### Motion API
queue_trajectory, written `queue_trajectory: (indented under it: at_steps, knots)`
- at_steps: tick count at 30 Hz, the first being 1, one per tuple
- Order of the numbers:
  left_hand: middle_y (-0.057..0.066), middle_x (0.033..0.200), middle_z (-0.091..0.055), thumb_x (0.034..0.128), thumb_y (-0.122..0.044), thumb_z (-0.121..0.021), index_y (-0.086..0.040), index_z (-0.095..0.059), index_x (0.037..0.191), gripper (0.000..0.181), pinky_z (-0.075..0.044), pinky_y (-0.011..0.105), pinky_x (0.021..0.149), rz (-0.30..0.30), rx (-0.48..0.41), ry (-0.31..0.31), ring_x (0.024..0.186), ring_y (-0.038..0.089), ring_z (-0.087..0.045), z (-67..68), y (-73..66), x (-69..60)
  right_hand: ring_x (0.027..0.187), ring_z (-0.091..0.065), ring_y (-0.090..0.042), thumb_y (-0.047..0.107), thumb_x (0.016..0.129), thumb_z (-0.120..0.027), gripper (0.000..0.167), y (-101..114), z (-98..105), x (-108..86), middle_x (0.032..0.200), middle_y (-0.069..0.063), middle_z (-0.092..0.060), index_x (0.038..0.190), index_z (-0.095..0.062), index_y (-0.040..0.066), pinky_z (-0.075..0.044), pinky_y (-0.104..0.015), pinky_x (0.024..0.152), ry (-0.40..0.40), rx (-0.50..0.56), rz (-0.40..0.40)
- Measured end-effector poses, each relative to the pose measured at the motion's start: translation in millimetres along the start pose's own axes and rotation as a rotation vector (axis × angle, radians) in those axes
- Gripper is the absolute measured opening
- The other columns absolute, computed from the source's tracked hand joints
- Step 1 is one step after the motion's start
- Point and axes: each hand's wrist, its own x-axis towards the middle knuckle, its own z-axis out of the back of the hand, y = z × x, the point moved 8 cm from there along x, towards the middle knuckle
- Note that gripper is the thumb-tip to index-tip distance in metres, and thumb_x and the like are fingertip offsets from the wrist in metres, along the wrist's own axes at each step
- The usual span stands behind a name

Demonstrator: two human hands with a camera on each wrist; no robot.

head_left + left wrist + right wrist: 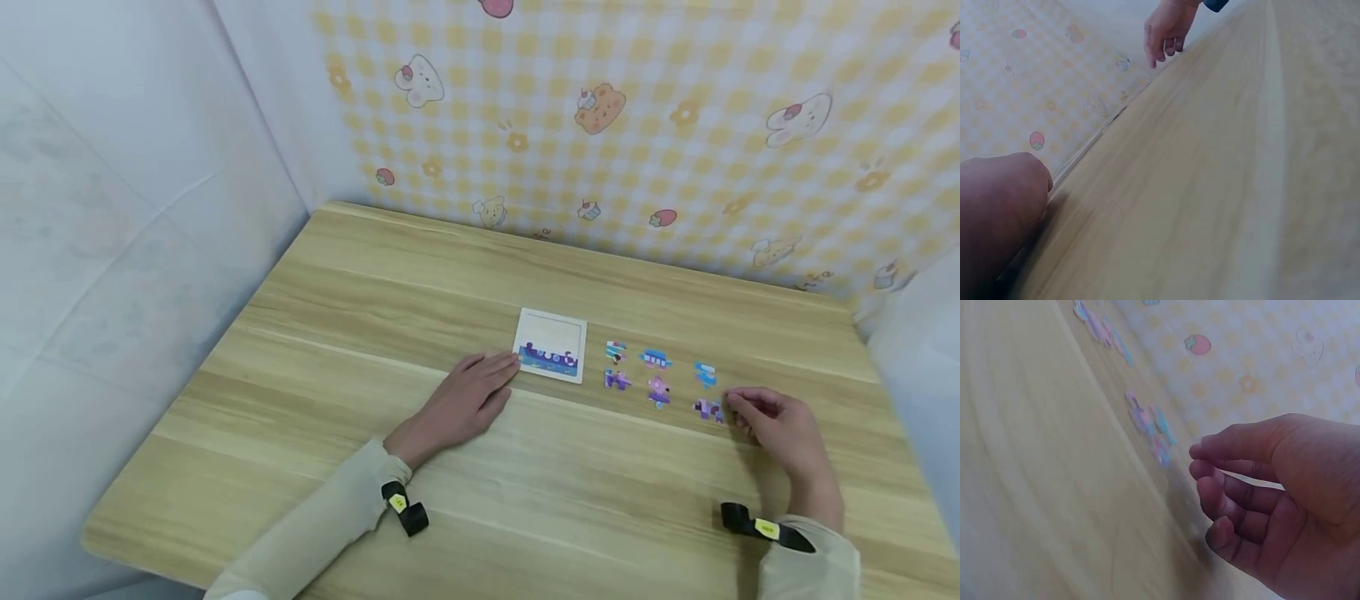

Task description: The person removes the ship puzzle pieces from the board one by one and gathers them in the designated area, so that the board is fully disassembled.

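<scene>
A square white puzzle tray (550, 327) lies on the table, its lower strip filled with a blue and purple picture. My left hand (463, 402) lies flat with straight fingers, its fingertips touching the tray's lower left edge. To the right of the tray are several loose jigsaw pieces, among them a blue piece (656, 359), a pink piece (658, 390) and a purple piece (708, 409). Just beside that purple piece is my right hand (780, 429). In the right wrist view its fingers are loosely bent, thumb near the index finger, and I see nothing between them.
The wooden table (330, 333) reaches back to a yellow checked cloth (540, 125) with cartoon prints. White sheeting (135, 208) hangs at the left side. A black strap (405, 508) with a small camera sits on each wrist.
</scene>
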Motion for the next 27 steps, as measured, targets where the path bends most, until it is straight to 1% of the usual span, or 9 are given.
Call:
queue_trajectory:
  at_steps: [4,6,9,13,16,19,23,25,27]
  knots:
    - [0.005,0.152,-0.045,0.1048,-0.026,-0.047,-0.006,-0.051,0.145,0.044,-0.027,0.043,0.118,0.004,-0.003,-0.005,0.143,0.018,-0.038,1.1,1.7,-2.1,0.066,-0.058,-0.004,0.033,0.099,-0.061,0.043,23.4,-5.5,-0.1,0.075,0.006,-0.067,0.115,-0.067,-0.007,-0.048,-0.021,0.054,-0.058,-0.025,0.045]
    - [0.005,0.152,-0.046,0.1048,-0.025,-0.047,-0.006,-0.052,0.144,0.044,-0.026,0.043,0.118,0.008,-0.009,-0.011,0.143,0.018,-0.038,2.2,2.3,-2.6,0.066,-0.059,-0.006,0.034,0.100,-0.059,0.043,41.5,-12.9,2.7,0.079,0.001,-0.068,0.118,-0.067,-0.005,-0.048,-0.022,0.054,-0.052,-0.040,0.081]
    - [0.004,0.152,-0.045,0.1051,-0.025,-0.046,-0.007,-0.052,0.145,0.044,-0.025,0.042,0.118,0.012,-0.014,-0.003,0.143,0.017,-0.037,0.9,2.4,-3.7,0.071,-0.064,-0.011,0.035,0.102,-0.057,0.044,72.4,-31.6,9.9,0.088,-0.008,-0.069,0.122,-0.066,-0.002,-0.052,-0.026,0.054,0.001,-0.025,0.132]
    - [0.003,0.152,-0.046,0.1049,-0.025,-0.046,-0.007,-0.052,0.145,0.044,-0.025,0.041,0.118,0.002,-0.013,0.001,0.143,0.017,-0.037,-2.1,0.8,-5.0,0.074,-0.066,-0.022,0.032,0.102,-0.056,0.039,116.6,-68.2,22.5,0.095,-0.019,-0.069,0.121,-0.067,-0.001,-0.054,-0.029,0.057,0.068,0.022,0.223]
    - [0.004,0.151,-0.048,0.1043,-0.024,-0.047,-0.007,-0.052,0.144,0.043,-0.027,0.042,0.117,-0.013,-0.007,-0.017,0.142,0.018,-0.039,-2.2,0.9,-4.8,0.071,-0.064,-0.031,0.027,0.102,-0.057,0.034,148.4,-102.5,33.5,0.093,-0.023,-0.068,0.116,-0.069,-0.002,-0.052,-0.028,0.056,0.121,0.072,0.294]
    - [0.004,0.150,-0.048,0.1037,-0.024,-0.048,-0.007,-0.053,0.144,0.044,-0.028,0.042,0.117,-0.022,-0.009,-0.024,0.141,0.018,-0.040,-2.8,0.7,-4.6,0.072,-0.063,-0.029,0.024,0.102,-0.058,0.032,173.9,-137.7,41.0,0.090,-0.021,-0.068,0.115,-0.070,-0.003,-0.051,-0.027,0.058,0.183,0.092,0.344]
    - [0.002,0.152,-0.047,0.1039,-0.024,-0.048,-0.008,-0.051,0.145,0.044,-0.027,0.042,0.117,-0.017,-0.013,-0.004,0.142,0.017,-0.039,-4.0,0.1,-5.1,0.076,-0.063,-0.021,0.020,0.101,-0.058,0.029,192.0,-177.3,46.1,0.093,-0.016,-0.070,0.115,-0.070,-0.002,-0.052,-0.030,0.068,0.230,0.066,0.343]
    - [0.002,0.152,-0.046,0.1043,-0.026,-0.047,-0.009,-0.051,0.146,0.045,-0.027,0.042,0.117,-0.015,-0.003,0.003,0.143,0.016,-0.038,-3.6,0.3,-5.3,0.083,-0.063,-0.020,0.017,0.101,-0.058,0.027,196.1,-190.4,47.2,0.098,-0.014,-0.071,0.117,-0.070,-0.001,-0.053,-0.034,0.076,0.240,0.035,0.330]
    - [0.002,0.152,-0.047,0.1042,-0.026,-0.048,-0.009,-0.051,0.145,0.045,-0.028,0.043,0.117,-0.014,0.011,-0.007,0.142,0.017,-0.039,-0.1,0.9,-5.1,0.089,-0.062,-0.022,0.014,0.100,-0.058,0.026,198.5,-198.5,49.2,0.103,-0.014,-0.071,0.118,-0.070,-0.002,-0.052,-0.038,0.082,0.236,0.015,0.325]
